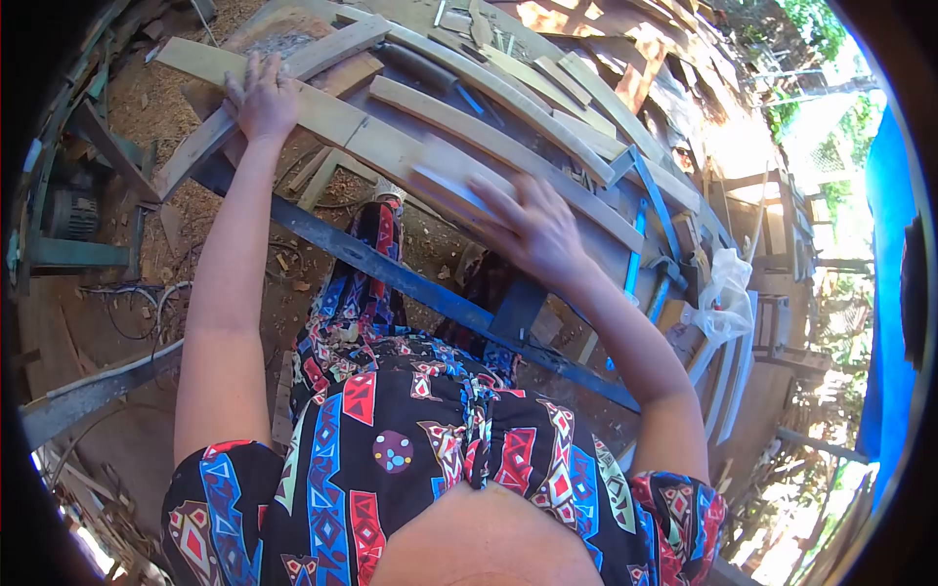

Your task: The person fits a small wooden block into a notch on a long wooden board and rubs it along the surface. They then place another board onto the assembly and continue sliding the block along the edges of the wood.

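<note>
My left hand (264, 103) grips a long wooden plank (366, 142) near its far left end, fingers bent over the far edge. A shorter piece of wood (337, 49) crosses that end of the plank. Toward the plank's near right part, my right hand (537, 230) is smeared by motion. Under its fingers is a pale flat block (445, 181), also blurred and lying along the plank's top. The palm hides the block's near end, and its exact kind cannot be made out.
More wooden strips (489, 137) lie lengthwise on the work surface beyond the plank. A blue metal bar (362, 259) runs in front of my legs. A hammer (664, 278) and a clear plastic bag (723, 303) are at the right. Wood shavings and a motor (76, 210) lie left.
</note>
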Demonstrator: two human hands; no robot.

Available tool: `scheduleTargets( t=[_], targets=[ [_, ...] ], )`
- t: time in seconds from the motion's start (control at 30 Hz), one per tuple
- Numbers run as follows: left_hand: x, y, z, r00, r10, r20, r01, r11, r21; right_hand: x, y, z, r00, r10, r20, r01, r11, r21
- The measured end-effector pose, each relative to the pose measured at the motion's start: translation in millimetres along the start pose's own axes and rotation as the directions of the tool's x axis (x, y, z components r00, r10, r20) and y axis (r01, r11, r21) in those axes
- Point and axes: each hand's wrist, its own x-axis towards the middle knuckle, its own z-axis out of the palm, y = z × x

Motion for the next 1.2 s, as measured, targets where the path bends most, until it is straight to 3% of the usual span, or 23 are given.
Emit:
scheduleTargets(
  t=[0.13,0.2,0.27,0.4,0.63,0.73,0.83,0.93,1.1,1.2],
  targets=[
    [2,-7,13,0.998,0.005,-0.061,-0.009,0.998,-0.062,91,-33,35,0.998,0.007,-0.057,-0.002,0.997,0.077],
    [3,-7,16,0.997,-0.021,-0.077,0.007,0.984,-0.177,102,-39,40,0.995,0.012,-0.100,-0.003,0.996,0.090],
    [4,-7,16,0.999,-0.006,-0.047,0.000,0.992,-0.125,97,-40,38,0.993,0.021,-0.118,-0.011,0.997,0.078],
    [5,-4,11,0.999,-0.007,0.040,0.010,0.998,-0.060,38,-26,20,0.996,0.057,-0.063,-0.054,0.997,0.055],
    [3,1,9,1.000,-0.023,0.009,0.023,0.999,-0.022,-153,34,-31,0.974,0.226,-0.029,-0.227,0.974,-0.020],
    [0,3,6,1.000,-0.021,0.001,0.021,1.000,-0.007,-166,31,-39,0.962,0.273,-0.011,-0.273,0.961,-0.035],
    [-2,4,5,0.999,-0.030,-0.039,0.029,0.999,-0.023,-135,25,-31,0.968,0.249,-0.025,-0.249,0.968,0.013],
    [-6,7,1,0.987,-0.015,-0.159,-0.015,0.983,-0.185,-55,3,-11,0.986,0.162,-0.031,-0.163,0.986,-0.032],
    [-8,11,-3,0.984,-0.057,-0.167,0.005,0.955,-0.297,108,-50,37,0.996,0.053,-0.066,-0.047,0.995,0.086],
    [-7,8,-6,0.987,-0.066,-0.147,0.015,0.946,-0.325,144,-64,54,0.988,0.047,-0.148,-0.041,0.998,0.045]
  ],
)
